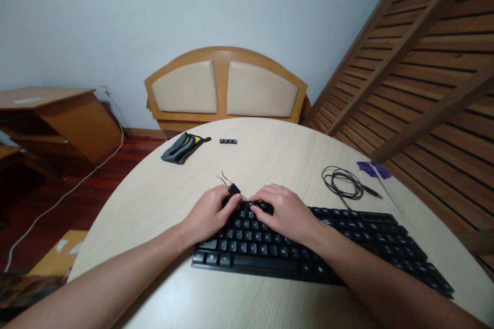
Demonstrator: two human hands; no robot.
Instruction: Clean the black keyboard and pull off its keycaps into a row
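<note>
The keyboard [266,266] is lying on the table [285,154], its top-left keys [246,224] possibly risking scratches should the wire tool [233,189] start slipping from the pinching fingers of the left hand [210,208]. The right hand [287,211] is curling its fingers nearby (whether clamped, I cannot tell).

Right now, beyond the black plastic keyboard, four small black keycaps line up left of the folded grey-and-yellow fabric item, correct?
No, wrong side: the head view shows the four keycaps right of the fabric item, beyond the keyboard.
</note>
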